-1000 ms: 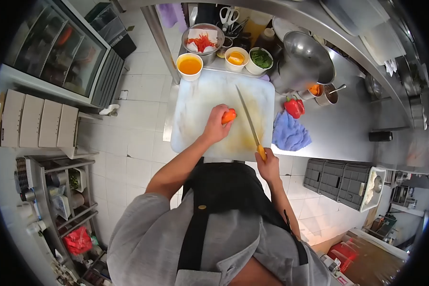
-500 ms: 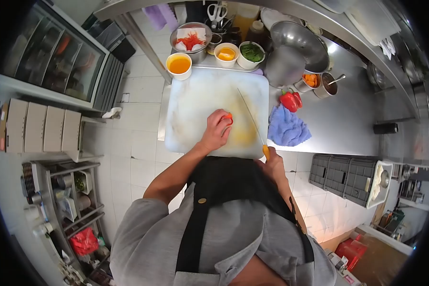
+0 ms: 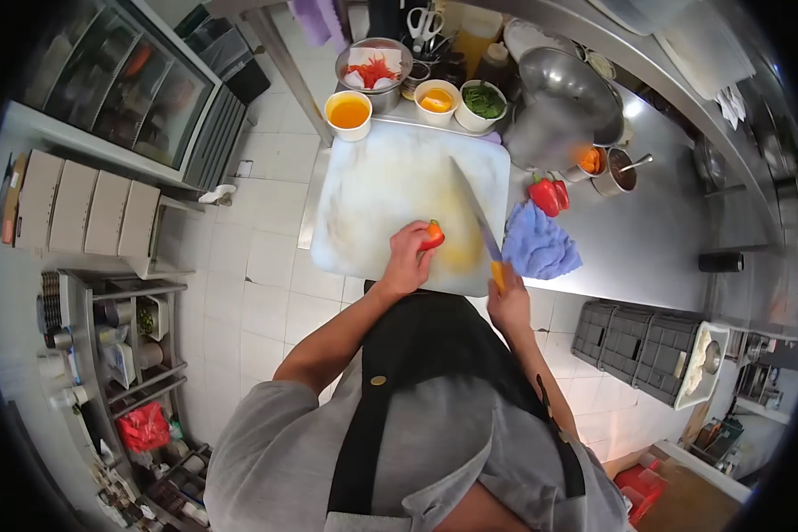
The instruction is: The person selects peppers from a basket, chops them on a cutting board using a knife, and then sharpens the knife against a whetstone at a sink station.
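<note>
My left hand [image 3: 408, 254] is closed around a piece of red bell pepper [image 3: 433, 236], above the near part of the white cutting board [image 3: 363, 191]. The pepper's outer end pokes out past my fingertips. In my right hand [image 3: 510, 306] is a knife [image 3: 477, 211] with a yellow handle, its fingers wrapped round the grip at the board's near right corner. The blade points away from me over the right side of the board, apart from the pepper. A yellowish stain marks the board between them.
Behind the board stand tubs of orange liquid [image 3: 348, 115], yellow food [image 3: 436, 101] and green leaves [image 3: 481, 105], beside a bowl of red strips [image 3: 373, 67]. To the right are a blue cloth [image 3: 541, 244], red peppers [image 3: 548, 193] and a large metal bowl [image 3: 567, 84].
My left hand has turned the pepper so that more of it shows. The knife's blade has rolled, now showing its broad side, and my right hand has shifted slightly.
</note>
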Demonstrator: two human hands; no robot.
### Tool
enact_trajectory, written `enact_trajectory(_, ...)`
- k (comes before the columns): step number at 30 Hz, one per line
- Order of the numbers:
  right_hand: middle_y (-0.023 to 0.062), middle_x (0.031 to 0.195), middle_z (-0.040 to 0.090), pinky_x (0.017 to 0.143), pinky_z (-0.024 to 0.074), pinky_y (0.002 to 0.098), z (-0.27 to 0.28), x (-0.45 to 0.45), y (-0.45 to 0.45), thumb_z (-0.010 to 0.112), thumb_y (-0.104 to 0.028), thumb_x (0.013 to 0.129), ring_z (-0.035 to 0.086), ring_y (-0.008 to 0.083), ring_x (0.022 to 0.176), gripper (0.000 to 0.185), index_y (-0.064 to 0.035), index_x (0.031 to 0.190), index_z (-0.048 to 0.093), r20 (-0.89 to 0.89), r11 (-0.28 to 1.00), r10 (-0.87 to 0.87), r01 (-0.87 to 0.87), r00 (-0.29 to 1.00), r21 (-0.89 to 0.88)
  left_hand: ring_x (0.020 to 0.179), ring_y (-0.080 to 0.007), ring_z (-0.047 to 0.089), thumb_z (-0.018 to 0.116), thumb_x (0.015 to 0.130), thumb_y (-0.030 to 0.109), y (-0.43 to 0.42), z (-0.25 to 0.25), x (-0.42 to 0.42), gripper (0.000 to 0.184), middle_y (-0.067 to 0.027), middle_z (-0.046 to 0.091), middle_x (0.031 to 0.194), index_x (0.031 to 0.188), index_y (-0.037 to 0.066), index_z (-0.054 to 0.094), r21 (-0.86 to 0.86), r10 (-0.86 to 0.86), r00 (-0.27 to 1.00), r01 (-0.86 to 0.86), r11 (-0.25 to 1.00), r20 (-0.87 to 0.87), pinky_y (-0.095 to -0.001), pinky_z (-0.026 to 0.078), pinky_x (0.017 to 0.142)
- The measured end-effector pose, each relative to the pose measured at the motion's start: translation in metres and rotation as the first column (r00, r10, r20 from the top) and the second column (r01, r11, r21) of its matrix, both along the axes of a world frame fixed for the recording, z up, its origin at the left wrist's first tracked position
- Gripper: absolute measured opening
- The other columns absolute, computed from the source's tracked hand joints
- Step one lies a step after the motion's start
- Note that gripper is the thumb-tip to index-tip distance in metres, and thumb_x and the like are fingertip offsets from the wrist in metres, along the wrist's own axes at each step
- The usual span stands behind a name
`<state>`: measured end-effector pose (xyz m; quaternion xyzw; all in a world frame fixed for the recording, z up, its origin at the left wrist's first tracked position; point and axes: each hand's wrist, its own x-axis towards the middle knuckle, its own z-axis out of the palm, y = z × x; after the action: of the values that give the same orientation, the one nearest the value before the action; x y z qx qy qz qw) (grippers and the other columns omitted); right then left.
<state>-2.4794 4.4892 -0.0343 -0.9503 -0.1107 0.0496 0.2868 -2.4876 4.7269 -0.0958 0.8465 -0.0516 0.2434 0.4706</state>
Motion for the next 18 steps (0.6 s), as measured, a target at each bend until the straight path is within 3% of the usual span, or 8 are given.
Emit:
enact_trajectory(2, 0.0310, 0.109, 0.057, 0.083, 0.0474, 0.0497, -0.031, 0.012, 0.017, 0.062, -0.020, 0.086, 0.056, 0.0476, 0.098, 0.044, 0.0028, 0.122, 0.053, 0.070, 1.000, 0.009, -0.007, 0.998, -0.029, 0.111, -0.0346, 0.049, 0.067, 0.074, -0.002, -0.003, 0.007, -0.001, 0.039, -0.0149, 0.053, 0.116, 0.109, 0.005, 0.051, -0.043, 0.053, 0.998, -0.054, 0.998, -0.033, -0.0438, 0.036, 0.096)
enact_trajectory(4, 0.0261, 0.101, 0.058, 0.083, 0.0476, 0.0496, -0.014, 0.038, 0.013, 0.064, -0.017, 0.084, 0.056, 0.0455, 0.095, 0.040, 0.0009, 0.119, 0.056, 0.071, 0.997, 0.043, -0.047, 0.997, 0.055, 0.110, -0.0339, 0.050, 0.065, 0.074, -0.003, 0.002, 0.014, 0.011, 0.037, -0.0135, 0.054, 0.114, 0.107, 0.005, 0.052, -0.078, 0.114, 0.992, -0.117, 0.990, -0.048, -0.0440, 0.036, 0.095)
enact_trajectory(6, 0.0232, 0.096, 0.058, 0.081, 0.0487, 0.0473, -0.031, 0.061, -0.024, 0.066, -0.016, 0.082, 0.057, 0.0433, 0.091, 0.038, -0.0016, 0.116, 0.059, 0.278, 0.975, -0.205, 0.219, 0.939, -0.022, 0.107, -0.0344, 0.050, 0.063, 0.073, -0.006, 0.014, 0.015, 0.010, 0.035, -0.0127, 0.053, 0.111, 0.105, 0.005, 0.055, 0.246, 0.070, 0.994, -0.088, 0.965, 0.082, -0.0442, 0.037, 0.094)
enact_trajectory(8, 0.0224, 0.096, 0.059, 0.079, 0.0488, 0.0462, -0.035, 0.063, -0.047, 0.068, -0.014, 0.080, 0.058, 0.0418, 0.091, 0.035, -0.0018, 0.112, 0.061, 0.281, 0.985, -0.122, 0.150, 0.952, -0.082, 0.105, -0.0350, 0.050, 0.061, 0.072, -0.008, 0.016, 0.018, 0.005, 0.033, -0.0133, 0.053, 0.109, 0.103, 0.003, 0.056, 0.264, 0.009, 0.992, -0.043, 0.964, 0.128, -0.0446, 0.039, 0.093)
enact_trajectory(10, 0.0215, 0.095, 0.059, 0.078, 0.0489, 0.0451, -0.038, 0.072, -0.048, 0.069, -0.012, 0.079, 0.059, 0.0402, 0.090, 0.032, -0.0020, 0.108, 0.063, 0.300, 0.988, -0.022, 0.067, 0.954, -0.140, 0.107, -0.0356, 0.050, 0.061, 0.072, -0.008, 0.021, 0.031, 0.001, 0.034, -0.0146, 0.052, 0.109, 0.104, 0.001, 0.055, 0.154, -0.175, 0.979, 0.158, 0.975, 0.104, -0.0447, 0.042, 0.093)
enact_trajectory(12, 0.0178, 0.088, 0.061, 0.070, 0.0502, 0.0413, -0.021, 0.059, -0.024, 0.070, -0.007, 0.075, 0.061, 0.0339, 0.080, 0.026, -0.0020, 0.101, 0.065, 0.405, 0.989, 0.046, -0.099, 0.913, 0.111, 0.108, -0.0364, 0.049, 0.061, 0.072, -0.009, 0.021, 0.028, -0.005, 0.034, -0.0157, 0.052, 0.109, 0.103, -0.002, 0.054, 0.161, -0.186, 0.976, 0.166, 0.973, 0.115, -0.0441, 0.043, 0.094)
enact_trajectory(14, 0.0145, 0.083, 0.061, 0.063, 0.0507, 0.0371, -0.009, 0.034, 0.019, 0.072, -0.004, 0.073, 0.062, 0.0277, 0.070, 0.025, -0.0013, 0.098, 0.066, 0.127, 0.970, 0.114, -0.138, 0.985, 0.202, 0.107, -0.0373, 0.050, 0.063, 0.071, -0.010, 0.013, 0.031, -0.015, 0.035, -0.0164, 0.052, 0.109, 0.103, -0.001, 0.054, 0.074, -0.133, 0.989, 0.129, 0.989, 0.062, -0.0437, 0.043, 0.094)
enact_trajectory(18, 0.0135, 0.080, 0.061, 0.058, 0.0496, 0.0355, -0.016, 0.024, 0.075, 0.074, -0.006, 0.073, 0.060, 0.0253, 0.064, 0.029, -0.0020, 0.102, 0.066, 0.140, 0.911, 0.177, -0.216, 0.974, 0.352, 0.108, -0.0375, 0.050, 0.063, 0.069, -0.012, 0.003, 0.022, -0.015, 0.037, -0.0168, 0.051, 0.110, 0.102, 0.000, 0.053, 0.036, 0.005, 0.998, -0.008, 0.999, 0.067, -0.0432, 0.044, 0.092)
